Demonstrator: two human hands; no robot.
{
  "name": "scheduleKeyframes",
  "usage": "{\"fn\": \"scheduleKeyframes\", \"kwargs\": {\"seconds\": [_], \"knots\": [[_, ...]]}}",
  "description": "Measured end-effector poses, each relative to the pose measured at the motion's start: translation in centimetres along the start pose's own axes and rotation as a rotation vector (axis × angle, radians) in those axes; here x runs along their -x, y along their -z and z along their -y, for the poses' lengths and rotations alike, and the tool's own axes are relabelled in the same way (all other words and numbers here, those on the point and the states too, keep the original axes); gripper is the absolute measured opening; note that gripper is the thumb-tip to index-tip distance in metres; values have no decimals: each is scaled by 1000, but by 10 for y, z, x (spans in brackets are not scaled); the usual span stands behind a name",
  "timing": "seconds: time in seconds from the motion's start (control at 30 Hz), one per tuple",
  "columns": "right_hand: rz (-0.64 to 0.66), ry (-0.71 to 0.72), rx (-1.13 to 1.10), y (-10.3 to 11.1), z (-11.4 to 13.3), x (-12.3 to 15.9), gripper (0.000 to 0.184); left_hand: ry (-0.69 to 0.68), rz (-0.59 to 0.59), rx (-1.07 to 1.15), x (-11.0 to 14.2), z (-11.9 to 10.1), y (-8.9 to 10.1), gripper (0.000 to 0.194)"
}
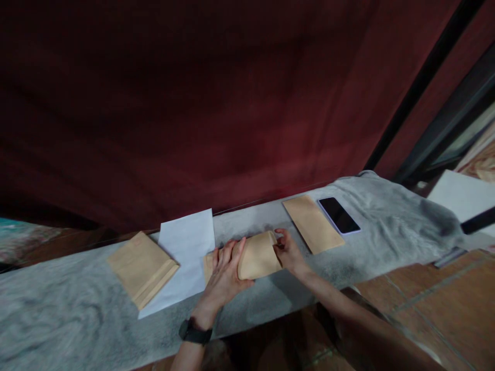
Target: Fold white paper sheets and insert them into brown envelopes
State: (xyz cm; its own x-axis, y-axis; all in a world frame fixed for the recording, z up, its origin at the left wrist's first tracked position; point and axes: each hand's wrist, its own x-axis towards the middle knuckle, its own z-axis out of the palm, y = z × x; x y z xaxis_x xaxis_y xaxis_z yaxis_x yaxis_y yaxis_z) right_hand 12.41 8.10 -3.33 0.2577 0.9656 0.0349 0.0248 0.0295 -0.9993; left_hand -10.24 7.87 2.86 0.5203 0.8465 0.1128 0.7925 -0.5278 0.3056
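Observation:
A brown paper envelope [260,256] lies on the grey cloth in front of me. My left hand [225,272], with a black watch on its wrist, rests across the envelope's left part, fingers stretched out over the paper. At the envelope's right end, my right hand [289,253] has its fingers curled and pinched on the edge. Its fingertips are partly hidden there. Just right of that hand lies a flat brown envelope [314,223]. To the left, several stacked brown envelopes [141,268] overlap a white sheet of paper [187,247].
Grey cloth [65,299] covers the long narrow surface. A phone [339,215] with a dark screen lies at the right. Behind stands a dark red curtain [247,113], with a black pole [417,93] at its right. Tiled floor [444,304] shows at lower right.

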Motion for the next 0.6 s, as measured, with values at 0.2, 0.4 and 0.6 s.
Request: {"fn": "scheduleKeyframes", "kwargs": {"seconds": [0.2, 0.4, 0.6], "knots": [[143, -162, -157, 1, 11, -1, 22, -7, -13, -24, 0, 0, -1, 114], [113, -218, -225, 9, 23, -1, 16, -8, -54, 18, 0, -2, 2, 105], [25, -261, -383, 16, 36, -2, 25, 315, -530, 335, -9, -17, 2, 71]]}}
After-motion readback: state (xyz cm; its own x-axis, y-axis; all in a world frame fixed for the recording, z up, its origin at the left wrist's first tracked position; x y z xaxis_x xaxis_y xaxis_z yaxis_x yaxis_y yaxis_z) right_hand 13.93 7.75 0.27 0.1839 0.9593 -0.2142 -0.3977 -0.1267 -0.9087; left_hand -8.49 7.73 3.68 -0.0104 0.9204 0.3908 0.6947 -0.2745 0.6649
